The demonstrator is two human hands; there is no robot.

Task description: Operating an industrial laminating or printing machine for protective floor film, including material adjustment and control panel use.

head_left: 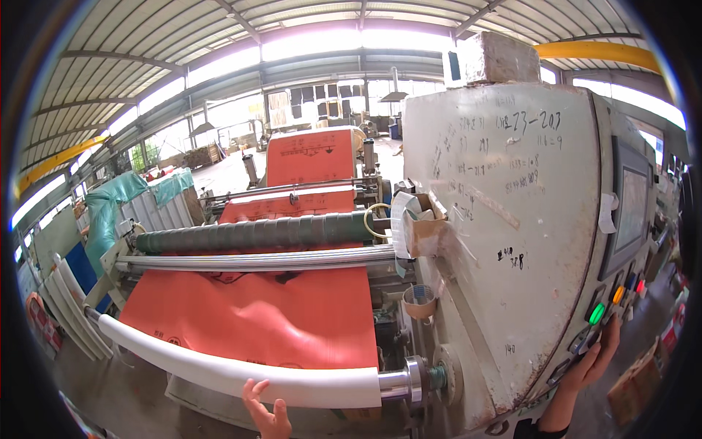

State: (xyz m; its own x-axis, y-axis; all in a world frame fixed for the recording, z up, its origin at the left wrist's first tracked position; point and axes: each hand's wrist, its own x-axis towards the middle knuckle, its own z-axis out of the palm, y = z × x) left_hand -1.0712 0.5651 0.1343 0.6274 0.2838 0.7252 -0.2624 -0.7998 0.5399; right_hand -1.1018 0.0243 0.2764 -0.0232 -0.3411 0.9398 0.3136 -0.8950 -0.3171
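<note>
A white roll [241, 368] lies across the near side of the machine, on a shiny metal shaft [395, 385]. My left hand [268, 414] is at its front face, fingers apart and holding nothing; whether they touch the roll I cannot tell. Behind the roll, a wide red printed sheet [256, 311] runs down from under the rollers, with a rippled surface. On the far right, my right hand [594, 360] reaches up the control panel, its fingers stretched out at the dark knobs below the green lit button [597, 314]. Its fingertips partly hide those controls.
A grey machine cabinet [504, 219] with handwriting stands at right, carrying a screen [630, 208]. Beyond the sheet are a dark green roller [252, 233] and metal bars [256, 261]. A tape roll [420, 301] sits against the cabinet. Green plastic sheeting [110, 208] drapes at left.
</note>
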